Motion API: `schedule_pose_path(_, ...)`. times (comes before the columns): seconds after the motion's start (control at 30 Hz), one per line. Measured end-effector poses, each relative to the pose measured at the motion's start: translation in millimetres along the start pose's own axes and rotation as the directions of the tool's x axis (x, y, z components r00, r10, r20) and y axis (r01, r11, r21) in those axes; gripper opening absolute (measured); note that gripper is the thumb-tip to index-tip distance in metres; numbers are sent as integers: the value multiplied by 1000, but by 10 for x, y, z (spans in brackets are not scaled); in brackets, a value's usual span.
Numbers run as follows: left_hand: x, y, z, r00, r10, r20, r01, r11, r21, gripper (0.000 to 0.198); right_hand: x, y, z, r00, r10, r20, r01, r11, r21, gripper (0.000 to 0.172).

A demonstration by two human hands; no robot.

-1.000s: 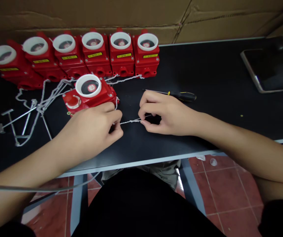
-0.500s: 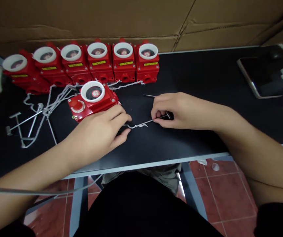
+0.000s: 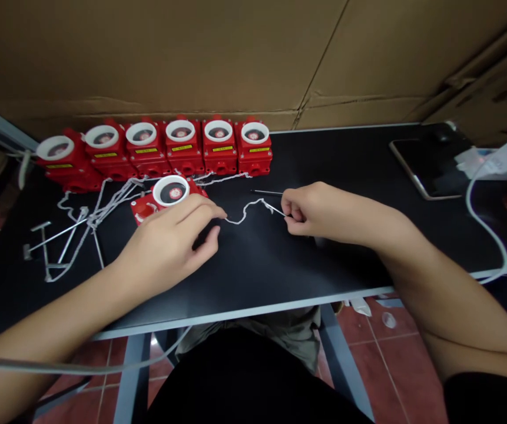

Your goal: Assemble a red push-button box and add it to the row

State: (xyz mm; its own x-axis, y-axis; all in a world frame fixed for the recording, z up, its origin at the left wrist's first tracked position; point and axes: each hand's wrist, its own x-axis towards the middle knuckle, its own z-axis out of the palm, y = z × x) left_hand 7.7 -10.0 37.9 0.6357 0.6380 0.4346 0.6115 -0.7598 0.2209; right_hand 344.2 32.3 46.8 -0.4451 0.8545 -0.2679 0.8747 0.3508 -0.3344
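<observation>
My left hand (image 3: pixel 176 235) lies over the near side of a red box-shaped device (image 3: pixel 146 211) with a round white-rimmed window and a red knob. Its thumb and index finger are apart, with the index fingertip by a thin white cord (image 3: pixel 244 214). Across the black surface the cord curves up to a slim metal rod (image 3: pixel 278 211), where it appears knotted at the end. The fingers of my right hand (image 3: pixel 308 209) are pinched on that rod. From behind the same hand a second thin shaft (image 3: pixel 267 192) with a dark tip sticks out leftward; its other end is hidden.
Several similar red devices (image 3: pixel 185 156) stand in a row at the back against cardboard (image 3: pixel 182 70). Left of me, T-ended metal rods (image 3: pixel 44 244) lie among tangled white cords. A phone (image 3: pixel 425 168) and a white cable (image 3: pixel 478 227) are on the right.
The view has tilted up, so the table sits lower. My right fingers have shifted on the rod, its corded end now points up and left, and the cord bows upward.
</observation>
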Motion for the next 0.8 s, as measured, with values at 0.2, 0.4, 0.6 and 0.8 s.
schedule_pose_path(0.2,43,-65,-76,999,0,-48,4,997,78,24,48,66,-108,995,98,3,-97,987,-130,22)
schedule_pose_path(0.4,47,-77,-88,1000,-18,-15,20,986,168,31,4,123,-202,974,223,36,-209,950,-231,22)
schedule_pose_path(0.6,71,-53,-133,993,-108,53,98,980,173,38,-29,153,-321,942,326,79,-292,913,-285,24)
schedule_pose_path(0.8,100,-32,-307,989,-141,-31,145,962,231,34,-9,252,-363,906,423,7,-405,871,-279,25)
